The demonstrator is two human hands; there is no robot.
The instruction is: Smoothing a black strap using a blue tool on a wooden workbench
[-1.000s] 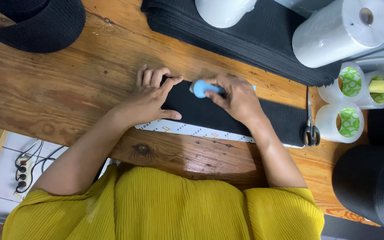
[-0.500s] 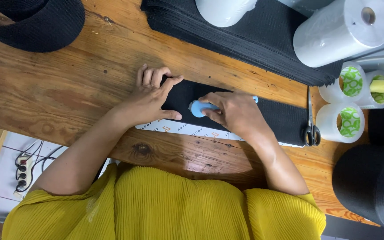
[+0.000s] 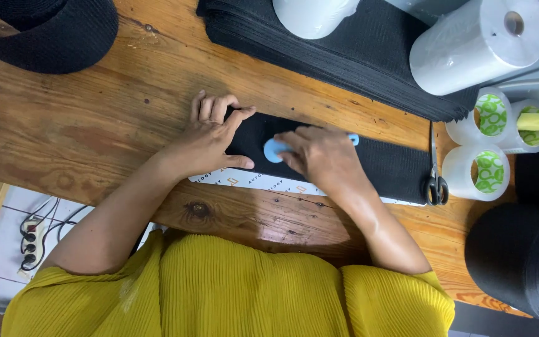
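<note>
Black fabric strip | left hand flat, open; right hand gripping blue tool

Left hand pressed flat, right hand curled, knuckles up.

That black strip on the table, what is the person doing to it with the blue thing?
A person in a yellow top presses the black fabric strip flat on the wooden table with the left hand. The right hand holds a small blue tool with a round end against the strip. Scissors lie by the strip's far end, next to rolls of tape.
</note>
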